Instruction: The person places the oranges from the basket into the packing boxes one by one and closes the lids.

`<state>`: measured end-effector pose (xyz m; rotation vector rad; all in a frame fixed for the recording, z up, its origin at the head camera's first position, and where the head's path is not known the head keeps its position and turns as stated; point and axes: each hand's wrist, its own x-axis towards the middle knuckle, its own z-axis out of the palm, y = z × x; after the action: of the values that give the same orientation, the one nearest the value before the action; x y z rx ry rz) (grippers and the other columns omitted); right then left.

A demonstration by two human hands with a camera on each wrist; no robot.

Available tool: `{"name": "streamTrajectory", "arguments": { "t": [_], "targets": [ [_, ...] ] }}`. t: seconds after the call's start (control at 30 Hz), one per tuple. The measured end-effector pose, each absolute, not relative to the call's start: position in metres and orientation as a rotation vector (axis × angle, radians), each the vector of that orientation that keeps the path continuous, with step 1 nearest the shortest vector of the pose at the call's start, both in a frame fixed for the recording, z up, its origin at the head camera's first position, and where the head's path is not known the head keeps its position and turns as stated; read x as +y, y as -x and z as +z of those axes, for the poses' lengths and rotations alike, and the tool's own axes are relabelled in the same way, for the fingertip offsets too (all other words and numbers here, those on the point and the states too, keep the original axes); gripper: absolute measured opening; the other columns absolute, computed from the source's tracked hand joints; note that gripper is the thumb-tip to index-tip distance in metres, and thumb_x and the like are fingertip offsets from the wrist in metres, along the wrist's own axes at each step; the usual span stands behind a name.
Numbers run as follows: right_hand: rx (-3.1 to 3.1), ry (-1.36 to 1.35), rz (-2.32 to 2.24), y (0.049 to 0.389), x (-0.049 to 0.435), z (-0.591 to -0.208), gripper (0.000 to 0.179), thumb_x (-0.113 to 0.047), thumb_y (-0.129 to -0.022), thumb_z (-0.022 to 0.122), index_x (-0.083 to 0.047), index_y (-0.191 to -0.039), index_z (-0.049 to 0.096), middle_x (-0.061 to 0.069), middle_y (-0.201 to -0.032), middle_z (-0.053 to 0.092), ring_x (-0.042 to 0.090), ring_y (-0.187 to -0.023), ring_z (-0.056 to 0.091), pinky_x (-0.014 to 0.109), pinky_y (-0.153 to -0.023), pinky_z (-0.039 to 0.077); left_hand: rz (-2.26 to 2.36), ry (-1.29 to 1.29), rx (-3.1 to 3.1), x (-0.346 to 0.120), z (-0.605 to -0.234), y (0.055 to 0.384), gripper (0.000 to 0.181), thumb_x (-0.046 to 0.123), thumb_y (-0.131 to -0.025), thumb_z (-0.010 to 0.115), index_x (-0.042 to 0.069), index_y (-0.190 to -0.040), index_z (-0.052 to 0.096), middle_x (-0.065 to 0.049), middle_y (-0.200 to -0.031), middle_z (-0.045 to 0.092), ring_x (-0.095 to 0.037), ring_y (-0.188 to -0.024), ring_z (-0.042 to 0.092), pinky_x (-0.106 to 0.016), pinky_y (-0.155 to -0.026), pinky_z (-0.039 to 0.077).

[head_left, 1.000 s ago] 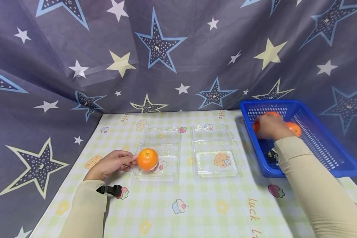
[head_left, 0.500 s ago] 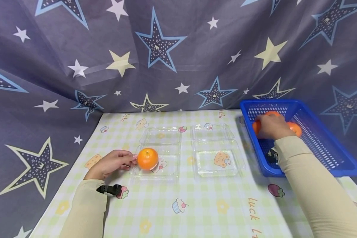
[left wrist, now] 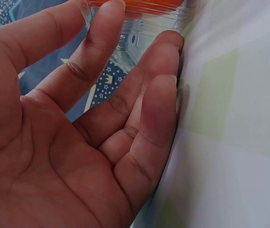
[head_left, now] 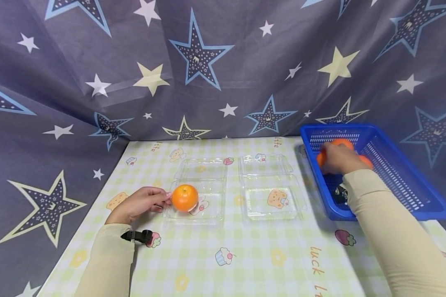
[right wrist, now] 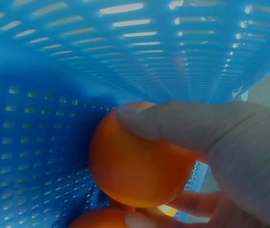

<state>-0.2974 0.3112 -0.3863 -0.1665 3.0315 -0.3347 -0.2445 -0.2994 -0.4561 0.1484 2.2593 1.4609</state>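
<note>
My left hand [head_left: 143, 202] pinches the left edge of a clear plastic clamshell box [head_left: 212, 206], thumb and index fingertip at its ridged rim [left wrist: 163, 21] in the left wrist view. Inside that box, at its left side, sits an orange [head_left: 184, 198]. Reaching into a blue plastic basket [head_left: 427, 210], my right hand [head_left: 340, 159] grips another orange [right wrist: 135, 161], with the thumb lying across its upper side. A second orange [right wrist: 99, 219] shows just below it in the right wrist view. Two more oranges peek out around the hand, one behind [head_left: 343, 142] and one to its right.
Another clear clamshell box [head_left: 271, 212], its lid laid back, stands between the left box and the basket. A checked cloth [head_left: 252, 264] with printed pictures covers the table. Behind it hangs a grey star-patterned curtain [head_left: 245, 74].
My right hand has shifted very slightly to the right inside the basket, and the orange at its right is now more covered. The left hand and its box have stayed still.
</note>
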Motion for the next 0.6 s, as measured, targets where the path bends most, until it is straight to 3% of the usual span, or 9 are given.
{"name": "streamTrajectory", "arguments": {
  "t": [0.27, 0.6],
  "targets": [
    [2.985, 0.138, -0.422, 0.2999, 0.3128, -0.3879, 0.057, -0.017, -0.074, 0.08, 0.003, -0.117, 0.049, 0.022, -0.095, 0.06, 0.039, -0.081, 0.059, 0.046, -0.069, 0.05, 1.459, -0.153, 2.259, -0.3006, -0.4562, 0.2447, 0.035, 0.031, -0.102, 0.066, -0.002, -0.11, 0.073, -0.01, -0.104, 0.076, -0.018, -0.087, 0.067, -0.029, -0.08, 0.06],
    [3.04, 0.168, -0.46, 0.3011, 0.3187, -0.3869, 0.062, -0.025, -0.071, 0.084, 0.006, -0.117, 0.058, 0.024, -0.1, 0.067, 0.04, -0.086, 0.06, 0.052, -0.077, 0.052, 1.451, -0.152, 2.263, -0.3014, -0.4564, 0.2453, 0.036, 0.033, -0.102, 0.066, -0.001, -0.109, 0.074, -0.01, -0.106, 0.076, -0.018, -0.09, 0.068, -0.028, -0.081, 0.06]
  ]
}}
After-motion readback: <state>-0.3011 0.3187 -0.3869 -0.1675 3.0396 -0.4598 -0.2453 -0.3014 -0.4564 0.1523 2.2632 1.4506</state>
